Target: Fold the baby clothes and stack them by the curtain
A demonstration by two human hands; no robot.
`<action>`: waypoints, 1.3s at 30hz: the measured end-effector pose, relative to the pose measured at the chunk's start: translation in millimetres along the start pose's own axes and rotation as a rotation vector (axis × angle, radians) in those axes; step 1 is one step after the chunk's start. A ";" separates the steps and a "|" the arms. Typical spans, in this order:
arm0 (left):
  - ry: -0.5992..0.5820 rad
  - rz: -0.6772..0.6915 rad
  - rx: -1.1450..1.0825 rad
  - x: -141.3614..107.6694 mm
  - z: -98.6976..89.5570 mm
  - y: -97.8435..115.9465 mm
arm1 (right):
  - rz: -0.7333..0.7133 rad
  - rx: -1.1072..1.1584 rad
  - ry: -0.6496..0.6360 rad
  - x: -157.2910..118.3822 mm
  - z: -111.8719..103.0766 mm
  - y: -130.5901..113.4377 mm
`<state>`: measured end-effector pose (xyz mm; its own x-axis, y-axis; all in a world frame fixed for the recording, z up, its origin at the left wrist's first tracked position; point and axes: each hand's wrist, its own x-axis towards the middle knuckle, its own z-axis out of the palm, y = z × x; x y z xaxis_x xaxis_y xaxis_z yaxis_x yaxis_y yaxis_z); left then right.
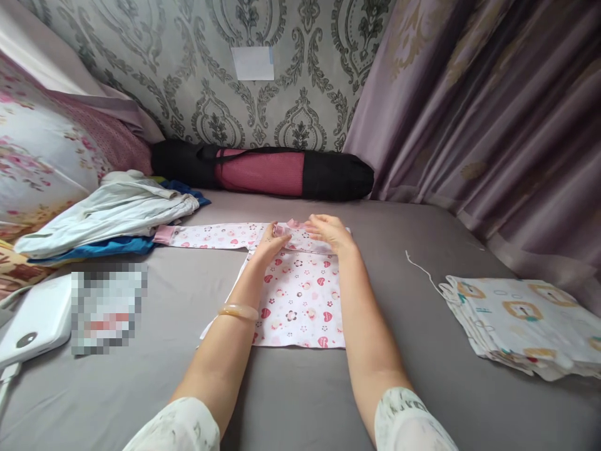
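Observation:
A white long-sleeved child's top (300,294) with pink hearts and small flowers lies flat on the grey bed sheet. Its left-pointing sleeve stretches out to a pink cuff (165,235), while on the right the other sleeve appears folded back across the body. My left hand (275,239) rests by the pink neckline, thumb apart from the fingers, which are partly hidden. Across from it, my right hand (329,232) is at the top's upper right, fingers stretched out and pointing left. A pale bangle (238,311) circles my left forearm.
Left are a pile of clothes (113,203), a white device (40,313) with a cable, and a blurred packet (109,310). A black and pink long bag (260,172) lies along the wall. Folded printed cloth (521,319) sits right, below the curtain (469,106).

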<state>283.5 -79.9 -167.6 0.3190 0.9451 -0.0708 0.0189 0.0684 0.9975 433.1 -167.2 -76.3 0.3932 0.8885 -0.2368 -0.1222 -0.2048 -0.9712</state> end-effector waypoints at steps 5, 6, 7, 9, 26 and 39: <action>0.017 0.237 0.114 2.7 -3.5 2.5 | -0.080 0.184 0.233 -3.3 -55.2 -9.1; 0.025 0.270 0.124 3.7 -4.6 3.1 | -0.095 0.200 0.268 -2.8 -63.5 -7.6; 0.033 0.288 0.140 4.7 -5.7 3.3 | -0.101 0.201 0.299 -1.2 -70.2 -4.8; 0.050 0.276 0.183 6.1 -7.7 2.6 | -0.092 0.141 0.354 5.1 -77.8 3.7; 0.085 0.328 0.815 5.7 -15.1 -0.5 | -0.021 -1.324 0.258 25.6 -23.4 74.1; 0.198 0.333 0.891 2.5 -16.8 -1.8 | -0.044 -1.280 0.312 27.3 -27.2 71.9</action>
<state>268.3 -72.3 -169.6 0.2742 0.9145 0.2974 0.6928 -0.4024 0.5984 459.8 -168.8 -153.3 0.5880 0.8082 -0.0342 0.7713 -0.5729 -0.2771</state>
